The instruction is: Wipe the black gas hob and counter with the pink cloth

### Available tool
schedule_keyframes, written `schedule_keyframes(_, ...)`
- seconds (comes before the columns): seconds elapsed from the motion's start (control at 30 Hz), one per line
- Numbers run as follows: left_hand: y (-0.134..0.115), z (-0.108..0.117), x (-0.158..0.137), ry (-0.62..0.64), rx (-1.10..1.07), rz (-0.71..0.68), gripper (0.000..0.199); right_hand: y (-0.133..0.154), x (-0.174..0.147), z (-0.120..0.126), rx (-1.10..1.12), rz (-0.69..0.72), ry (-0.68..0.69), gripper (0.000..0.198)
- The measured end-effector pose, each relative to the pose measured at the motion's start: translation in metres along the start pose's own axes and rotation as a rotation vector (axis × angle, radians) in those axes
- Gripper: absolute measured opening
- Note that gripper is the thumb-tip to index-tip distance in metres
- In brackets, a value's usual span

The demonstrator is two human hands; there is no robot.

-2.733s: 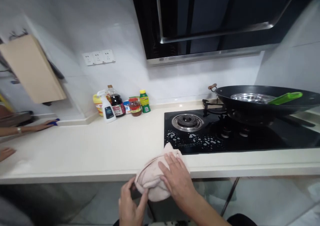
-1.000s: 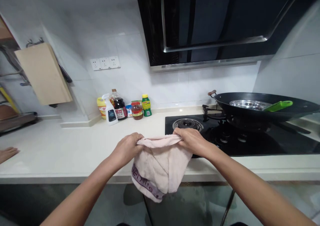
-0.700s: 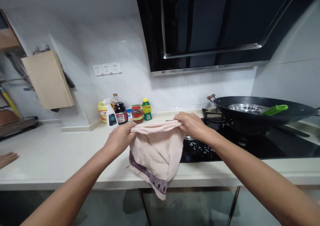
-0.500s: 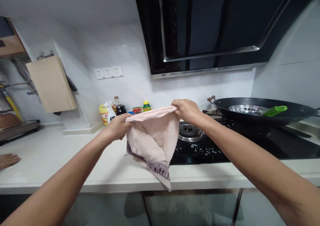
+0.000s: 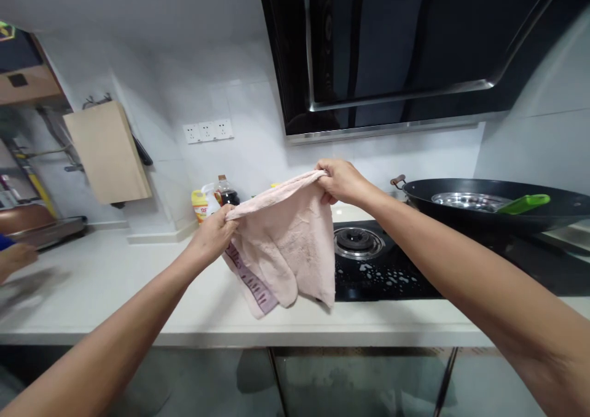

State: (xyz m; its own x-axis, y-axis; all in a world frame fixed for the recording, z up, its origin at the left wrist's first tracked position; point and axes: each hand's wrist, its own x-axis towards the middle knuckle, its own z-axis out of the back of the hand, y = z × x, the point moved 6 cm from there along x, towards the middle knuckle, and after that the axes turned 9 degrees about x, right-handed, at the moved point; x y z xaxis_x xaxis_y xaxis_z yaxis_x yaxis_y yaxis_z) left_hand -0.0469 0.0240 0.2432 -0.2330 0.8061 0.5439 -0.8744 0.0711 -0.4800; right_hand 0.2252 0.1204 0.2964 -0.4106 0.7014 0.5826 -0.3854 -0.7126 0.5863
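Observation:
Stretched between my hands is a pale pink towel (image 5: 295, 239) with a purple patterned border. My left hand (image 5: 216, 231) pinches its upper left corner, and my right hand (image 5: 340, 181) grips the upper right corner, held a bit higher. The cloth hangs down in loose folds over the counter and the left edge of the gas stove (image 5: 396, 285). Water drops lie on the stove's black glass beside the burner (image 5: 358, 241).
A black wok (image 5: 520, 220) holding a steel strainer-like piece with a green handle (image 5: 525, 204) sits at right. Bottles (image 5: 201, 206) stand against the wall. Another person's hand (image 5: 18, 260) is over the white counter (image 5: 115, 282) at far left. A range hood (image 5: 391, 48) hangs above.
The towel has swung out and now hangs more spread; its right corner is raised. The other person's hand at left has lifted off the counter. The view has shifted slightly.

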Motion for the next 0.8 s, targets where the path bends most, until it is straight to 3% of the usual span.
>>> schedule_keyframes(0.1,-0.003,0.001,-0.002,0.044,0.093,-0.096,0.012,0.001,-0.01,0.011,0.035,0.01,-0.013,0.012)
schedule_keyframes(0.23,-0.011,-0.003,-0.013,0.17,-0.078,-0.091,0.026,0.002,-0.019,0.032,0.102,0.027,-0.057,0.007)
schedule_keyframes(0.33,-0.024,-0.005,-0.023,0.246,-0.242,-0.045,0.033,-0.007,-0.013,0.034,0.184,-0.022,-0.104,0.006)
schedule_keyframes(0.43,-0.049,-0.01,-0.027,0.335,-0.476,-0.031,0.037,-0.02,-0.001,0.008,0.268,-0.106,-0.112,0.008)
schedule_keyframes(0.57,-0.079,-0.02,-0.02,0.362,-0.728,-0.01,0.041,-0.034,-0.002,-0.061,0.383,-0.189,0.022,0.019)
schedule_keyframes(0.67,-0.078,-0.026,-0.009,0.297,-0.792,0.002,0.041,-0.043,-0.029,-0.102,0.517,-0.224,0.153,0.042)
schedule_keyframes(0.8,-0.058,-0.029,-0.003,0.193,-0.773,0.086,0.039,-0.055,-0.09,-0.121,0.699,-0.245,0.378,0.062)
